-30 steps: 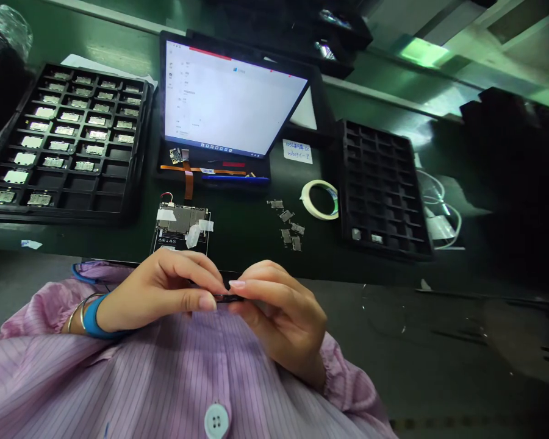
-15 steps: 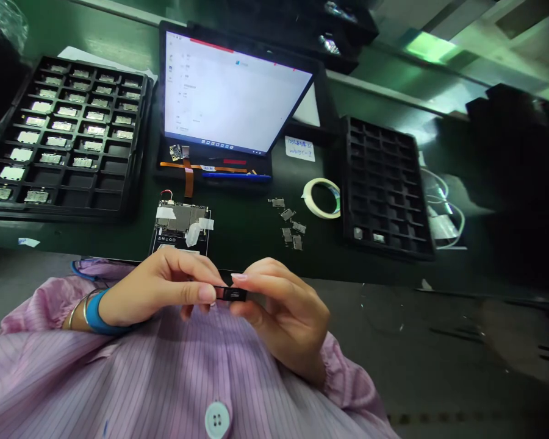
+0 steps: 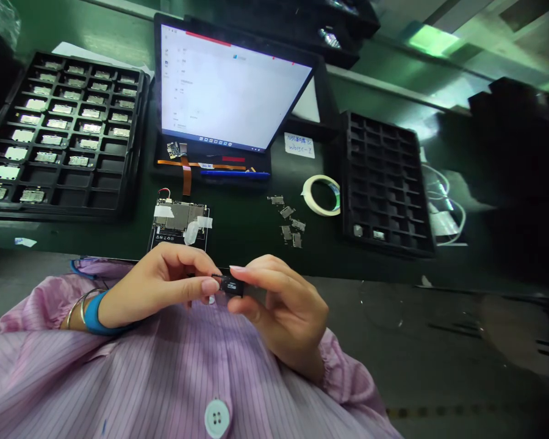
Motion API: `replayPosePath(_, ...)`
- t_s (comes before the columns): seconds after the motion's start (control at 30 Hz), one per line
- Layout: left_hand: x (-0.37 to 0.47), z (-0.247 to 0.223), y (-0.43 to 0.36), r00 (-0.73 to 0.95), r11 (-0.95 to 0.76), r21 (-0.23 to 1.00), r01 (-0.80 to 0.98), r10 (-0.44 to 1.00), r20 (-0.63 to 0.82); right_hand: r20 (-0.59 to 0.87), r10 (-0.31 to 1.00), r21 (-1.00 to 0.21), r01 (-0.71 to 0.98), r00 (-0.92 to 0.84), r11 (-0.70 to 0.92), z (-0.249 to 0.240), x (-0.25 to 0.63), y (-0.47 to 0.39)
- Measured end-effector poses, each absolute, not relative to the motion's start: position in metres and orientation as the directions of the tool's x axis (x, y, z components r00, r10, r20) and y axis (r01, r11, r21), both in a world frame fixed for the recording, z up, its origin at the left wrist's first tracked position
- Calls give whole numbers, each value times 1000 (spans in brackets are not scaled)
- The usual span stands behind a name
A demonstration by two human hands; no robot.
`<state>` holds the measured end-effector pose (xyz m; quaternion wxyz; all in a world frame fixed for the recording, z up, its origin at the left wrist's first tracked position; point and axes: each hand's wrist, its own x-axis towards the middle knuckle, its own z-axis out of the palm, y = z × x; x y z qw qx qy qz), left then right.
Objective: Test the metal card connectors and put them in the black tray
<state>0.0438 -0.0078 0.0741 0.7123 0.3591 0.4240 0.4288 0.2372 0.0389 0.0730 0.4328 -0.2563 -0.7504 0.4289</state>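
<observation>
A small black rectangular part with white print (image 3: pixel 232 286) is held between both hands, just in front of the striped smock. My left hand (image 3: pixel 160 281) pinches its left end between thumb and forefinger. The thumb and forefinger of my right hand (image 3: pixel 286 305) grip its right end. The fingertips hide both ends, so its exact kind does not show. Just beyond the left hand lies a circuit board (image 3: pixel 178 216) with strips of white tape on it and an orange ribbon cable (image 3: pixel 187 181) running up from it.
A black tray of metal-covered modules (image 3: pixel 112 198) stands on the left. Behind the board is a lit laptop screen (image 3: pixel 229 91). Several small metal pieces (image 3: pixel 287 212), a tape roll (image 3: pixel 307 196), a handwritten label (image 3: pixel 299 146) and another black tray (image 3: pixel 382 183) lie to the right.
The black part has turned in my fingers, so more of its printed face shows, and it has risen slightly. Both hands keep their grip.
</observation>
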Motion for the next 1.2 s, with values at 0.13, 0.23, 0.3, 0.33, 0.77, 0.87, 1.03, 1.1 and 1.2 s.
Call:
replayPosePath(0.13, 46, 78, -7, 205, 322, 918, -234, 939, -277, 447, 734, -844, 30, -512, 535, 73, 234, 39)
replayPosePath(0.23, 47, 78, -8, 146, 262, 958, -116, 959, -244, 433, 733, -841, 55, -525, 538, 72, 233, 39)
replayPosePath(0.3, 47, 75, -10, 93, 168, 985, 34, 981, -171, 404, 751, -849, 92, -523, 521, 70, 232, 38)
replayPosePath(0.33, 47, 74, -11, 76, 101, 987, 121, 991, -111, 385, 764, -853, 118, -518, 509, 69, 231, 38)
replayPosePath(0.77, 44, 53, -10, 147, -245, 792, 560, 969, 196, 395, 731, -756, 255, -557, 603, 33, 227, 56)
replayPosePath(0.87, 13, 60, -5, -42, -177, 769, 614, 966, 256, 332, 769, -793, 280, -546, 541, 21, 229, 70)
replayPosePath(1.03, -100, 85, 7, -449, 251, 510, 823, 837, 313, 205, 916, -894, 316, -344, 318, 2, 234, 88)
replayPosePath(1.1, -144, 88, 21, -334, 236, 417, 878, 925, 181, 167, 938, -916, 304, -305, 262, -2, 234, 92)
replayPosePath(1.2, -183, 81, 43, -106, 106, 344, 933, 994, -18, 123, 949, -926, 310, -290, 215, -6, 234, 95)
